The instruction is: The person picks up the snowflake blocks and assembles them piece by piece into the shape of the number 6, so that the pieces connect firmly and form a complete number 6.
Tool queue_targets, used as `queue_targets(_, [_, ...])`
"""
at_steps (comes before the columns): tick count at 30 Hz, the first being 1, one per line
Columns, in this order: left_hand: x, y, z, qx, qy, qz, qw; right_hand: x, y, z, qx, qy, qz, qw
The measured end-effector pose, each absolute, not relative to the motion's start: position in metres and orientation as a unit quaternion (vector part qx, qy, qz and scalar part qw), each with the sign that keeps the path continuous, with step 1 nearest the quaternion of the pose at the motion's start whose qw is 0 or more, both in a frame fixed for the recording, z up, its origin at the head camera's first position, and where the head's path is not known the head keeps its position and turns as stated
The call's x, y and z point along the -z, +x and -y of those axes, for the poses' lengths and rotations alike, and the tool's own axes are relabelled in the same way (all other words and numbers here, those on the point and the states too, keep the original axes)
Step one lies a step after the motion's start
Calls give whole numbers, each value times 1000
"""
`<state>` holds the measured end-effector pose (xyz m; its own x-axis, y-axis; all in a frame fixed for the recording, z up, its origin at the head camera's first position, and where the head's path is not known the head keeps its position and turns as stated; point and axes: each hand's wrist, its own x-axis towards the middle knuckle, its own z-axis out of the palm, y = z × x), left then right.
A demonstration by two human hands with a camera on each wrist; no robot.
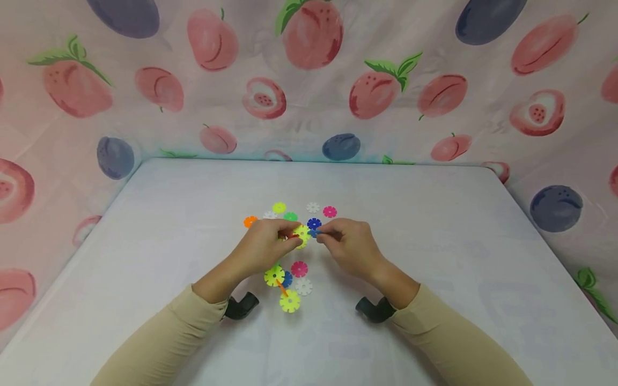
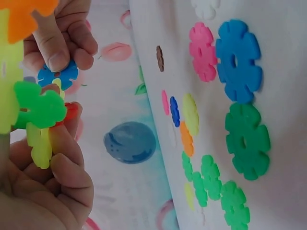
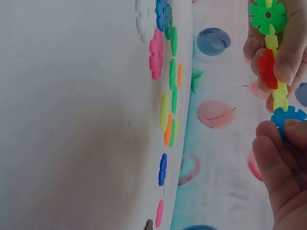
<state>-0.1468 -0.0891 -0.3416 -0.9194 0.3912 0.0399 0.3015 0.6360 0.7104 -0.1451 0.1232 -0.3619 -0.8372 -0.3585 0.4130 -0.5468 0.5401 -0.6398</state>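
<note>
The cluster (image 1: 301,235) of joined plastic discs sits between the two hands, above the middle of the table (image 1: 434,300), lifted clear of the cloth; the left hand (image 1: 264,247) grips it from the left, fingers and thumb curled round its yellow, green and red pieces, as the left wrist view shows (image 2: 41,115); the right hand (image 1: 348,245) meets it from the right, pinching a blue disc (image 1: 314,232) between thumb and fingertips, the disc touching the yellow end of the cluster (image 3: 280,98); in the right wrist view the blue disc (image 3: 288,117) lies just under the cluster's lowest yellow piece, with the right fingers (image 3: 276,153) closed on its edge; loose discs lie behind the hands, an orange one (image 1: 250,221), a pink one (image 1: 330,211) and a dark blue one (image 1: 314,223) among them, near but not touching the hands; a second built piece (image 1: 286,284) of yellow, blue, pink and white discs lies on the table just in front of the left hand, between the two wrists; the table's left, right and far edges are well apart from the hands, with bare cloth on both sides; a fruit-printed curtain (image 1: 309,80) hangs behind the far edge and along both sides.
</note>
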Motion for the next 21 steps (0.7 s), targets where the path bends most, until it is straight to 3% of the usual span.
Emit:
queue_targets(15, [340, -146, 90, -433, 159, -883, 90, 362, -147, -124, -443, 281, 842, 127])
queue_targets(21, [341, -145, 90, -426, 167, -886, 81, 359, -147, -124, -439, 268, 852, 96])
